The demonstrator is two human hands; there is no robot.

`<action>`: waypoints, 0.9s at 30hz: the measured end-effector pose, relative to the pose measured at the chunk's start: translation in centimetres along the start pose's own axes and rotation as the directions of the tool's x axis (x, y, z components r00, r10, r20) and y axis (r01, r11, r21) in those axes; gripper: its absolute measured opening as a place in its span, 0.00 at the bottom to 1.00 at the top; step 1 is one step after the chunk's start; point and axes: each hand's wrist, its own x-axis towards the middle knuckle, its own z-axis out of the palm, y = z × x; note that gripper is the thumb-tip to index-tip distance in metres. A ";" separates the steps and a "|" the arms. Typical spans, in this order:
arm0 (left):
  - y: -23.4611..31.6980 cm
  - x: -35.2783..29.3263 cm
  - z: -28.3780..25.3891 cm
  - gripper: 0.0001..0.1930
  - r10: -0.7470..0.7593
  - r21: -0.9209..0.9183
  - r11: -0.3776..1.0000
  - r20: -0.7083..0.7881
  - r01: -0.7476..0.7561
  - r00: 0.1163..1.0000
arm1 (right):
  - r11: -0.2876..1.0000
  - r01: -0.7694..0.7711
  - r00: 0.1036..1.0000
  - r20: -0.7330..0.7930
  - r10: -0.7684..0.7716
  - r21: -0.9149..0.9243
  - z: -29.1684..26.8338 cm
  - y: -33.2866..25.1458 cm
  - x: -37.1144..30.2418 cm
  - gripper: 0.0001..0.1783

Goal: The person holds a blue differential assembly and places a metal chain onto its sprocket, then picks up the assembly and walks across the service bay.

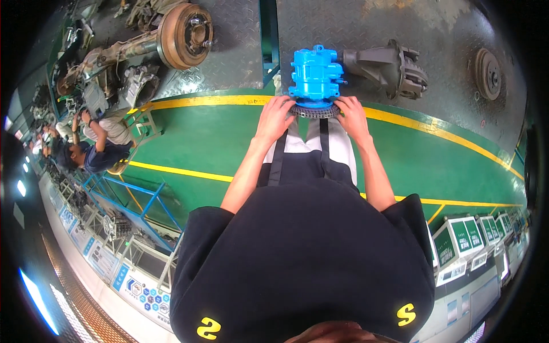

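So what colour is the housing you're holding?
Bright blue housing, above a dark toothed ring; head view.

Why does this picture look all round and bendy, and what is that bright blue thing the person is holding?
The picture comes from a camera worn on a person's head, looking straight down. Its very wide lens bends straight lines, so the floor looks curved. The big dark shape at the bottom is the person's own shirt, and the two arms reach forward from it. The left hand and right hand grip the toothed ring under a bright blue machine part, one hand on each side. Below is a green floor with yellow lines. On the grey metal plate beyond lie a grey gear housing and a rusty axle with a brake drum. Another person crouches on the left.
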 end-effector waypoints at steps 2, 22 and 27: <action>1.8 0.1 -0.3 0.24 0.097 0.019 0.995 -0.076 -0.096 0.992 | 0.996 0.088 0.995 -0.035 -0.089 -0.020 0.3 0.8 -0.1 0.21; 9.4 1.4 1.6 0.11 0.247 0.504 0.826 0.073 -0.250 0.966 | 0.966 0.254 0.967 -0.047 -0.251 0.049 -3.7 4.8 -2.2 0.12; 9.8 2.1 1.4 0.10 0.244 0.538 0.798 0.124 -0.272 0.962 | 0.961 0.256 0.966 -0.076 -0.248 0.106 -4.7 4.5 -2.6 0.11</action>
